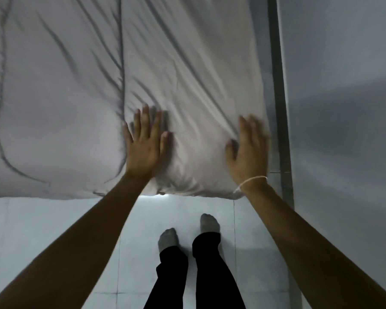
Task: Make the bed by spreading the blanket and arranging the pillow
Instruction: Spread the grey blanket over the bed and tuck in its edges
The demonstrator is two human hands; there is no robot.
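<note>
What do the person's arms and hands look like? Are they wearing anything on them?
Both arms are bare, with no sleeves showing and no gloves. The left hand wears nothing: no ring, watch or band can be seen. The right hand has a thin white string bracelet tied round the wrist, with a small knot or loose end on its inner side. The right hand's fingers look blurry.

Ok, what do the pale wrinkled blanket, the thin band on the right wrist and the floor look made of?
The pale wrinkled blanket looks like soft matte woven fabric: it creases and folds under both flat hands. The thin white band on the right wrist seems to be string or thread, knotted. The light floor looks like smooth tile, with joint lines.
</note>
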